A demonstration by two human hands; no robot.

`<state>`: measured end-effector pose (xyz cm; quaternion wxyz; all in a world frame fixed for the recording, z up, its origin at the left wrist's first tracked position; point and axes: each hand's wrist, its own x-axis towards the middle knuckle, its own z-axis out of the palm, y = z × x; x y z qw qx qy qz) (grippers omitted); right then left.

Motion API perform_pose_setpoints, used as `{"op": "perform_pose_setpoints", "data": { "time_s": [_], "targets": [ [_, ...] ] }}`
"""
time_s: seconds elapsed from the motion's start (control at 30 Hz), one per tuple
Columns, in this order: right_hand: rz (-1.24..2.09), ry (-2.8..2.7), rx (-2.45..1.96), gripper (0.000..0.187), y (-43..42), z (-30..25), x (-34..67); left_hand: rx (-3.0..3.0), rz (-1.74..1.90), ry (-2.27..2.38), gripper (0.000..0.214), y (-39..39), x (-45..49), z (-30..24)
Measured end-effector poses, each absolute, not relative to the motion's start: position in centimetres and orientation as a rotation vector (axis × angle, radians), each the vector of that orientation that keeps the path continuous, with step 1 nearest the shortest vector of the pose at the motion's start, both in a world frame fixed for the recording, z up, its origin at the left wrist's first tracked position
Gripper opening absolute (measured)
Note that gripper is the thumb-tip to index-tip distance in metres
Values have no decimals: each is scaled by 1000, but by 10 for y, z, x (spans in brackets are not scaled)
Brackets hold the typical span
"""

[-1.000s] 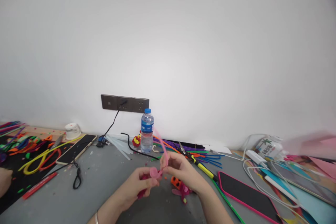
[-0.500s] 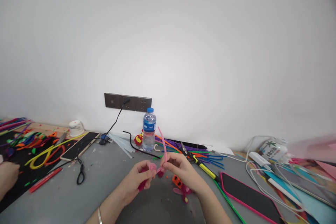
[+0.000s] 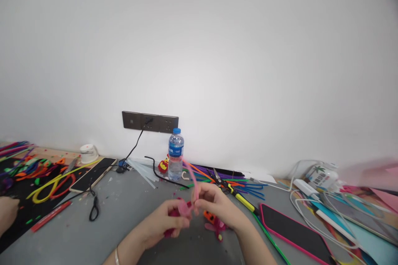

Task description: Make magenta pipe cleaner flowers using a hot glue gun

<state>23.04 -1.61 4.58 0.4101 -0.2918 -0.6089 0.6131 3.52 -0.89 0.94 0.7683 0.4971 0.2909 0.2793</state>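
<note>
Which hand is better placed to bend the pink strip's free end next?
Probably the right hand: it pinches the pink strip below its raised free end, whereas the left hand holds the rounded pink piece.

Pink strip (image 3: 195, 180), thin, held up off surface, curved, top end bent L. Pale pink curl (image 3: 184, 208) just L of its lower end, blurred; can't tell if joined. Dk pink bit (image 3: 168, 232) below curl, mostly hidden, shape unclear.

On my feed, a plain white wall (image 3: 199, 49) stands beyond the hands (image 3: 161, 221), brightest above them. A dark three-section socket panel (image 3: 150, 121) is mounted on it, forward and left of the hands. A grey surface (image 3: 121, 203) extends beneath them.
</note>
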Motion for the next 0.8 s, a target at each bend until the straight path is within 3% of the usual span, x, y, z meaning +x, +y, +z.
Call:
{"op": "perform_pose_setpoints", "data": {
  "time_s": [0.27, 0.8],
  "targets": [
    [1312, -1561, -752, 18, -10, 38, 223, 822, 952, 613, 31, 3, 38, 6],
    [1319, -1723, -939, 14, -16, 50, 229, 850, 939, 628, 32, -1, 40, 5]
  ]
}}
